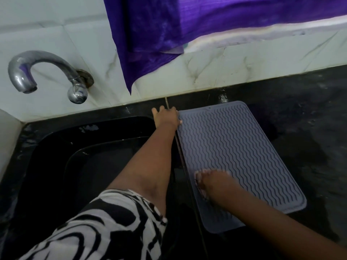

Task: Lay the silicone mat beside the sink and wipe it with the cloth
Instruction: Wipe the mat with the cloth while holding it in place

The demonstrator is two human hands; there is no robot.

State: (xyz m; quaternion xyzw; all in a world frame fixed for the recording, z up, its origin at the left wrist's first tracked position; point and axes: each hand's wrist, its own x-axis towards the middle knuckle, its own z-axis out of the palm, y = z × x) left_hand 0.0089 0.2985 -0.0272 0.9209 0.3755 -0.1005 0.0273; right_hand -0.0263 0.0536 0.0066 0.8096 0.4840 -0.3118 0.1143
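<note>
A grey silicone mat [242, 158] with wavy ridges lies flat on the black counter [308, 128], just right of the black sink [78, 160]. My left hand [166, 117] rests at the mat's far left corner, its fingers spread on the counter and its thumb on the mat's edge. My right hand [212, 182] presses flat on the mat's near left part with fingers spread. No wiping cloth is in either hand. A purple cloth [155, 34] hangs over the wall ledge above the counter.
A curved metal tap [43, 72] juts from the tiled wall over the sink's far left. The counter's dark surface looks wet to the right of the mat. A thin seam runs between sink and mat.
</note>
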